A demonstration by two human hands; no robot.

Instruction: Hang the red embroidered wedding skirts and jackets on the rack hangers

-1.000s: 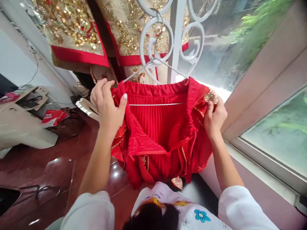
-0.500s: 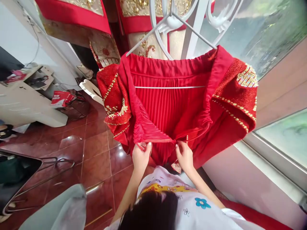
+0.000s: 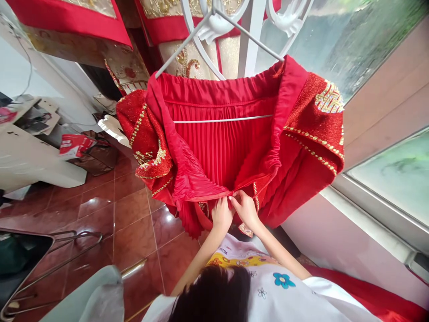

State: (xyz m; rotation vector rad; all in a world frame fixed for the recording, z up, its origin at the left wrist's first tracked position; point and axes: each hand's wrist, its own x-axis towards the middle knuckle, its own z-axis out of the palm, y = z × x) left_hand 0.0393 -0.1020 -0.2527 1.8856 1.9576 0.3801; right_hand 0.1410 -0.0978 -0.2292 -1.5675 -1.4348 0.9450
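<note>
A red pleated garment (image 3: 221,147) with gold-trimmed sequin sleeves hangs on a white wire hanger (image 3: 223,120) from a white scrolled metal grille (image 3: 246,40). My left hand (image 3: 221,215) and my right hand (image 3: 244,209) meet at the garment's front opening, close to my chest. Both pinch the red front edges together, fingers closed on the cloth. The fingertips are partly hidden by folds.
More red and gold embroidered garments (image 3: 77,18) hang behind. A window and sill (image 3: 375,210) run along the right. Red tiled floor (image 3: 134,223) lies to the left, with a white bench (image 3: 30,165), a red packet (image 3: 72,144) and a black metal-framed chair (image 3: 40,255).
My hands came down from the garment's shoulders to its lower front edges, then drew together at the middle of the opening. The view tilted down slightly.
</note>
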